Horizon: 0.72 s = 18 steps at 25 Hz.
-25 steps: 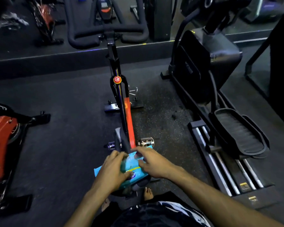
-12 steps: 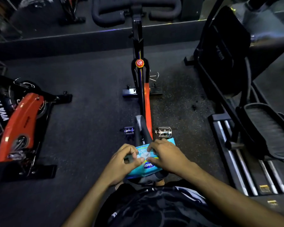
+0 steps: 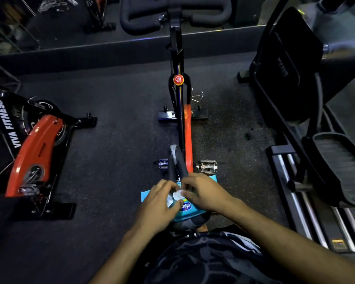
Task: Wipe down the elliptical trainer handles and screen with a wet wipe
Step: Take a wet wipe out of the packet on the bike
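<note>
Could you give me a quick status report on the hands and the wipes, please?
Left hand and right hand both pinching at the wipe pack opening on the bike saddle. No wipe out yet. Elliptical trainer untouched, right side.

Floor (image 3: 115,152) is that matt, rough rubber gym matting with tiny light specks in it. The spin bike (image 3: 181,128) has a glossy painted orange-and-black metal frame, shiny bare metal pedals (image 3: 208,166) and a smooth matt saddle (image 3: 176,160). Sitting on the saddle, the wipes pack (image 3: 190,210) is slick blue plastic film with a bit of sheen. The elliptical (image 3: 295,83) beside the bike looks like matt black plastic shrouding, ribbed rubbery footplate (image 3: 338,160), polished metal rails (image 3: 307,210).
</note>
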Each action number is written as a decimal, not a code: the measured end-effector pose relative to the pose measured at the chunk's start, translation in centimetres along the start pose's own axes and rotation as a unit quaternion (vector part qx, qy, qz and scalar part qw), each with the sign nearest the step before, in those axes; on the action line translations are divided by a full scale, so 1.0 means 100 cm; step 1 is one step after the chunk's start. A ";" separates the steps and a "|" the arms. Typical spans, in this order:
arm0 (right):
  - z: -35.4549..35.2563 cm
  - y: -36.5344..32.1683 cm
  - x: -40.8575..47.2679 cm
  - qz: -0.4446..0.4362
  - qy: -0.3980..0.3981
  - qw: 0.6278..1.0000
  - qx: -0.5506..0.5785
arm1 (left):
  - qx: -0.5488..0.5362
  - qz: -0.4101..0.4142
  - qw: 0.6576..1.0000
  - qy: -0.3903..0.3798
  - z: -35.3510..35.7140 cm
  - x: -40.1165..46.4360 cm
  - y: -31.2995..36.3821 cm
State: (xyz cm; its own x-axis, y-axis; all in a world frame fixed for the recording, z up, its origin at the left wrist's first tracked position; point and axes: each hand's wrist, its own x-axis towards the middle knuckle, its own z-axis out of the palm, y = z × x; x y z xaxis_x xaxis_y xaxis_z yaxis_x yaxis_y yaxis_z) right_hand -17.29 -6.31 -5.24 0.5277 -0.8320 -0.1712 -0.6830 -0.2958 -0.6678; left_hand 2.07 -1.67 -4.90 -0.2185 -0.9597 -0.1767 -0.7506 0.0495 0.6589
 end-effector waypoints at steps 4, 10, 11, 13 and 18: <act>-0.022 0.006 -0.008 0.052 0.047 0.960 0.270 | 0.092 -0.007 0.995 -0.038 0.003 0.002 0.005; -0.058 0.001 -0.022 0.096 0.104 0.846 0.514 | 0.065 -0.030 0.997 -0.025 -0.012 0.009 0.026; -0.060 0.001 -0.023 0.089 0.112 0.847 0.512 | 0.021 -0.025 0.999 -0.001 -0.017 0.009 0.035; -0.060 0.000 -0.027 0.063 0.113 0.857 0.499 | -0.154 -0.023 0.988 0.008 -0.023 0.012 0.057; -0.062 -0.005 -0.041 0.030 0.104 0.878 0.466 | -0.264 -0.009 0.964 0.025 -0.023 0.021 0.085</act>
State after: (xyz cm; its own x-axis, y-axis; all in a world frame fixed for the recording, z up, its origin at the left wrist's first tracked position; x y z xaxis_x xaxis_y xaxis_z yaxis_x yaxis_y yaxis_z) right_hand -22.20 -5.68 0.31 0.3346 -0.9297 -0.1538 0.0551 0.1822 -0.9817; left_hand -3.32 -3.94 1.98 -0.1678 -0.9720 -0.1644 -0.3281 -0.1022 0.9391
